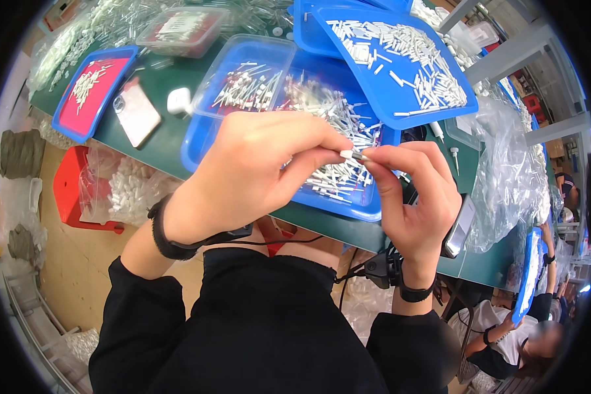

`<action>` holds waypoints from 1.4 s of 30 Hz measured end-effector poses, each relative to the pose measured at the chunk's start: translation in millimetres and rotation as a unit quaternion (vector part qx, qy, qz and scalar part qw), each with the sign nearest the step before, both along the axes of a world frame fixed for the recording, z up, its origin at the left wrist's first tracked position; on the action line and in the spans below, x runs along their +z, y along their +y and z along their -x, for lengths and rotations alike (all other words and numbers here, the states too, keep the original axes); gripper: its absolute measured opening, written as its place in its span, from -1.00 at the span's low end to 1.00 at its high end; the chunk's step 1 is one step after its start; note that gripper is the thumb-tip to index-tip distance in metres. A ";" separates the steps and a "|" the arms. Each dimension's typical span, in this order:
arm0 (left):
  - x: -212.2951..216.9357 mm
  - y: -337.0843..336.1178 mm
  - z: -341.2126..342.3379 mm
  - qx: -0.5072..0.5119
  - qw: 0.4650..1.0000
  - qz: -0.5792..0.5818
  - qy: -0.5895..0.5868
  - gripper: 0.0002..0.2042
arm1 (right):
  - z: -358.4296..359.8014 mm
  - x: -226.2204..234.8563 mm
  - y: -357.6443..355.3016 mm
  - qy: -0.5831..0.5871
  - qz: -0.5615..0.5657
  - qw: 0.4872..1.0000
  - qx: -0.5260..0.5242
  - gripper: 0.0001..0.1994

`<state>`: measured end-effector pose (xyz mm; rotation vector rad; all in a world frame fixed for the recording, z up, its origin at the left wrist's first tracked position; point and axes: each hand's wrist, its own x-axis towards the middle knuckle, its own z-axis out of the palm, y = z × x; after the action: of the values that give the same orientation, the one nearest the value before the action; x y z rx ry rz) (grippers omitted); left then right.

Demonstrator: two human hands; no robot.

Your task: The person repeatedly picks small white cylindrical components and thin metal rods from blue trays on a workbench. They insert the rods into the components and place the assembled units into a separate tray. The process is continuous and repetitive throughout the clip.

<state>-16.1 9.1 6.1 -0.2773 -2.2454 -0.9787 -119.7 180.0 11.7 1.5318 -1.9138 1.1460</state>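
Over the middle of the table, my left hand [259, 167] and my right hand [420, 197] meet fingertip to fingertip. Between them is a small white-tipped part [346, 154] with a short dark, metallic-looking section. Thumb and forefinger of my left hand pinch its white end. The right thumb and forefinger close on the other end, which they mostly hide. Directly beneath is a blue tray [368, 211] heaped with thin white-headed pins [331, 180]. A clear plastic box [236, 49] with similar pins sits at that tray's left side, partly behind my left hand.
A second blue tray [391, 113] of short white tubes overlaps at the upper right. Leftward lie a phone [136, 117], a white case [178, 101] and a red-bottomed tray [105, 65]. Clear plastic bags [502, 171] cover the right side. A co-worker's hand holds a blue tray [528, 276] at lower right.
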 end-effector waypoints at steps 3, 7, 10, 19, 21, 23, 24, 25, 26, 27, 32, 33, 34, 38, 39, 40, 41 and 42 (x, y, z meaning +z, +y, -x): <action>2.1 0.3 -2.9 -0.002 1.000 -0.001 -0.008 -0.84 | -2.1 0.6 -1.0 0.016 0.010 1.000 -0.004 -0.83; -1.8 2.3 -4.3 0.009 1.000 0.003 -0.003 -0.83 | -1.8 -2.6 -4.1 0.011 -0.009 1.000 0.009 -0.83; -6.1 1.2 -3.2 0.011 1.000 0.017 -0.001 -0.83 | 1.5 -7.1 -3.7 0.031 -0.055 0.998 0.018 -0.78; -48.1 -73.2 38.8 0.141 0.980 0.137 -0.041 -0.75 | 85.3 -4.0 -16.0 -0.085 -0.125 0.979 -0.137 -0.64; -50.1 -99.7 41.4 0.197 0.961 0.134 -0.139 -0.73 | 120.7 -14.5 -13.1 -0.086 -0.149 0.974 -0.145 -0.69; -53.2 -111.6 51.1 0.207 0.937 0.118 -0.258 -0.74 | 144.8 -30.9 -10.4 -0.064 -0.199 0.966 -0.150 -0.69; -58.3 -115.9 53.6 0.196 0.925 0.108 -0.308 -0.75 | 146.8 -33.5 -14.7 -0.054 -0.223 0.962 -0.147 -0.69; -63.0 -118.9 54.9 0.185 0.910 0.098 -0.357 -0.75 | 147.1 -35.7 -18.4 -0.104 -0.234 0.958 -0.132 -0.71; -67.3 -121.1 56.0 0.184 0.906 0.114 -0.363 -0.76 | 147.6 -36.5 -22.1 -0.098 -0.240 0.958 -0.123 -0.73; -68.9 -119.7 57.7 0.181 0.902 0.131 -0.370 -0.76 | 148.9 -38.7 -25.8 -0.093 -0.247 0.958 -0.114 -0.74; -65.7 -107.4 69.1 0.236 0.859 0.193 -0.411 -0.81 | 154.1 -42.0 -41.5 -0.081 -0.258 0.947 -0.173 -0.80; -67.0 -108.3 69.6 0.241 0.860 0.192 -0.408 -0.82 | 156.8 -47.0 -45.0 -0.081 -0.243 0.949 -0.183 -0.80; -70.6 -109.3 70.8 0.246 0.860 0.190 -0.405 -0.82 | 159.1 -50.1 -46.3 -0.082 -0.227 0.951 -0.192 -0.80; -66.5 -104.5 68.6 0.261 0.854 0.183 -0.410 -0.81 | 155.6 -51.3 -46.2 -0.083 -0.226 0.934 -0.263 -0.79; -66.7 -104.8 67.9 0.257 0.856 0.191 -0.405 -0.81 | 153.5 -48.7 -47.0 -0.087 -0.225 0.933 -0.266 -0.78; -68.0 -105.7 67.1 0.252 0.858 0.199 -0.401 -0.81 | 152.3 -47.2 -47.3 -0.090 -0.224 0.932 -0.270 -0.78; -69.4 -106.5 66.5 0.248 0.860 0.208 -0.396 -0.80 | 154.9 -49.3 -46.9 -0.108 -0.221 0.936 -0.252 -0.77; -69.6 -106.6 68.2 0.245 0.861 0.194 -0.401 -0.80 | 161.5 -52.7 -44.7 -0.126 -0.216 0.939 -0.237 -0.76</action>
<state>-84.3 -97.5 -63.5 0.6395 -3.0285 -0.3644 -281.2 135.3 -41.0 1.0388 -2.6552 0.7638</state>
